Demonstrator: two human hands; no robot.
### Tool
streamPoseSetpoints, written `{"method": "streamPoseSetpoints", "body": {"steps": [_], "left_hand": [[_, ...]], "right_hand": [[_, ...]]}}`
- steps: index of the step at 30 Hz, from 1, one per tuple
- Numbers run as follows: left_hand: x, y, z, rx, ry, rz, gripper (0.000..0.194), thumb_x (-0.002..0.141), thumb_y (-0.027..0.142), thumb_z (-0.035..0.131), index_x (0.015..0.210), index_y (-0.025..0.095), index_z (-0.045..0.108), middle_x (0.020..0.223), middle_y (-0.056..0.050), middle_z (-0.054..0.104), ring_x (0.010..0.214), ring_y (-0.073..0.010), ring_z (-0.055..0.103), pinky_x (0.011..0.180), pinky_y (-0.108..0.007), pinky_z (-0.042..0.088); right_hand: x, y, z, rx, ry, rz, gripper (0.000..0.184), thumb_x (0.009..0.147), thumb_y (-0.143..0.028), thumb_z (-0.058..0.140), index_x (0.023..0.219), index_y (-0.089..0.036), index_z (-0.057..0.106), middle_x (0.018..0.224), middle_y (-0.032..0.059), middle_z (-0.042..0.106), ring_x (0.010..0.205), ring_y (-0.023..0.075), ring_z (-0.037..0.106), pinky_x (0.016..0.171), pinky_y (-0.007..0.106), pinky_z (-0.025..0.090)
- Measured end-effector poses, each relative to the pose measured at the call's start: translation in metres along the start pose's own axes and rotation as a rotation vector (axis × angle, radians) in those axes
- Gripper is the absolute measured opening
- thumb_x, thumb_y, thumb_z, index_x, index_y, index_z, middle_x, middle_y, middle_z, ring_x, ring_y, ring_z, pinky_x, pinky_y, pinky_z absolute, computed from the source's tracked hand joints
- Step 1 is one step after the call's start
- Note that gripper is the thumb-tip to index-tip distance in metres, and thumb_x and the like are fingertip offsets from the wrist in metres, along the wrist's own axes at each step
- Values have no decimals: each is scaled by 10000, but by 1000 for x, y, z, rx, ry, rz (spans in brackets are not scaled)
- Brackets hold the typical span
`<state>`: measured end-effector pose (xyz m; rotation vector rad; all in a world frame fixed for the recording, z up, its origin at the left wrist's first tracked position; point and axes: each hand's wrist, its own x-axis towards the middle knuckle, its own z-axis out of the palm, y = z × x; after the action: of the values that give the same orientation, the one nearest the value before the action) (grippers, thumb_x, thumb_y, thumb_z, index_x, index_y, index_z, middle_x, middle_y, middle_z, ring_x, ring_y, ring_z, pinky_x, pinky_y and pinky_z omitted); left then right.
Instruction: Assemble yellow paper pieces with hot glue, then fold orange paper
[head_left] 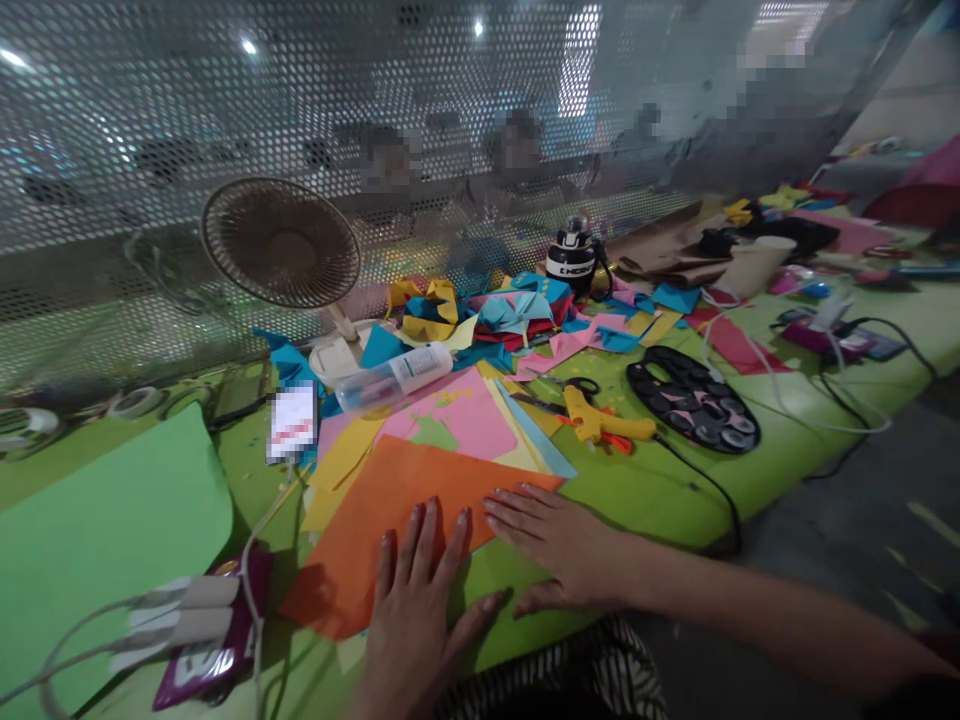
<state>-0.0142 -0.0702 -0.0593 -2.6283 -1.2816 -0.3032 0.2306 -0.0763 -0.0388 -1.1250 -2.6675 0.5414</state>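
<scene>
A folded-looking orange paper sheet [360, 545] lies on the green table in front of me. My left hand [416, 590] rests flat on its near part with fingers spread. My right hand [555, 540] lies flat with fingers stretched out along the sheet's right edge, palm over the table. Beneath and behind the orange sheet are pink paper [472, 415], yellow paper [345, 455] and light blue paper [547, 440]. A yellow glue gun [600, 418] lies just beyond my right hand, beside scissors [559, 382].
A fan [281, 245] stands at the back left, near a clear bottle [397, 375]. A black palette-like tray [694, 400] lies right. Left are a green sheet [112, 540] and plugged chargers [202, 610] with cables. Paper scraps and a black jug [571, 262] line the perforated panel.
</scene>
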Motion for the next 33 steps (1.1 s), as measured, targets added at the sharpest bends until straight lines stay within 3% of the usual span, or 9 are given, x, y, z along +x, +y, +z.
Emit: {"method": "streamPoseSetpoints", "body": {"steps": [10, 17, 22, 27, 33], "left_hand": [[0, 1, -5, -3, -12, 8, 718, 839, 603, 465, 1452, 279, 280, 1492, -82, 328, 1376, -297, 248, 1123, -497, 95], [-2, 3, -8, -13, -29, -12, 739, 833, 640, 436, 1457, 283, 262, 1498, -80, 315, 1380, -297, 239, 1115, -495, 136], [-4, 3, -10, -27, -52, -17, 767, 829, 673, 396, 1465, 281, 226, 1509, -88, 288, 1383, -304, 226, 1105, -505, 148], [-6, 4, -14, -34, -85, -8, 780, 837, 682, 360, 1473, 265, 189, 1523, -99, 247, 1388, -316, 206, 1100, -511, 153], [-21, -6, -30, -58, -124, 30, 885, 821, 708, 343, 1484, 166, 119, 1532, -114, 210, 1397, -276, 198, 1115, -434, 185]], "right_hand": [[-23, 19, -2, -30, 37, 42, 861, 847, -645, 427, 1484, -139, 145, 1536, 122, 173, 1414, 244, 136, 1157, 426, 159], [-44, 27, -1, -215, 107, 88, 849, 856, -633, 423, 1482, -129, 149, 1506, 148, 263, 1388, 280, 229, 1110, 491, 244], [-21, 14, 1, -275, 159, 11, 878, 845, -657, 410, 1480, -110, 148, 1509, 151, 245, 1392, 300, 207, 1117, 502, 209], [5, 0, 8, -182, 72, -78, 917, 826, -689, 398, 1481, -103, 137, 1514, 161, 220, 1392, 301, 206, 1108, 485, 253], [-12, 11, 6, -123, 20, -67, 902, 836, -637, 454, 1488, -132, 89, 1532, 144, 170, 1403, 288, 172, 1131, 476, 224]]}}
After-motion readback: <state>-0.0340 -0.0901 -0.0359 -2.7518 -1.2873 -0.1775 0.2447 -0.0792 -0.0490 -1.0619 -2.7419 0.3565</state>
